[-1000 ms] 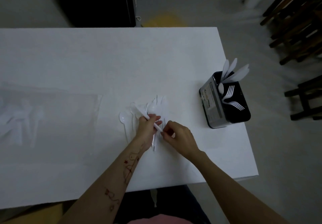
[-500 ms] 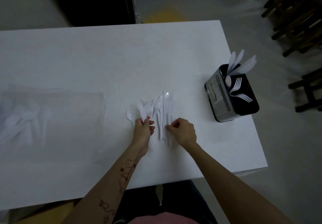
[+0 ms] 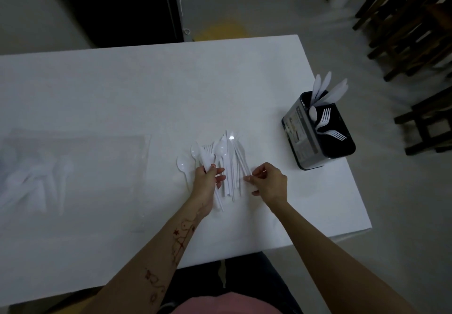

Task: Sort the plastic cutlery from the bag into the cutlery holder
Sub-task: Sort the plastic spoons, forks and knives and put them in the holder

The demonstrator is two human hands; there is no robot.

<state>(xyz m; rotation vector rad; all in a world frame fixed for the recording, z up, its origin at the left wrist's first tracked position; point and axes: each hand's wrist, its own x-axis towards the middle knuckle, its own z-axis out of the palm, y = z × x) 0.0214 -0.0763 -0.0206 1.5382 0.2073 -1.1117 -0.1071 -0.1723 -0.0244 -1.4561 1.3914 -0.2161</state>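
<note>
On the white rectangular table [image 3: 146, 98] a loose pile of white plastic cutlery [image 3: 226, 157] lies just beyond both hands, spoons, forks and thin handles fanned side by side. The left hand [image 3: 208, 179] has its fingers curled round the handle of a white plastic piece whose head points away from the person, the handle end sticking out below the palm onto the table; whether it is a spoon or a knife is hard to tell. The right hand [image 3: 267, 183] is partly closed, its thumb and fingertips pinching the near end of one slim white handle at the right edge of the pile. A single white plastic spoon [image 3: 184, 167] lies just left of the left hand. Near the table's right edge stands the black and silver box-shaped cutlery holder [image 3: 315, 137], with white knives in its far compartment, and forks and a spoon in the nearer one. Far left lies the clear plastic bag [image 3: 49, 172], more white cutlery dimly visible inside.
</note>
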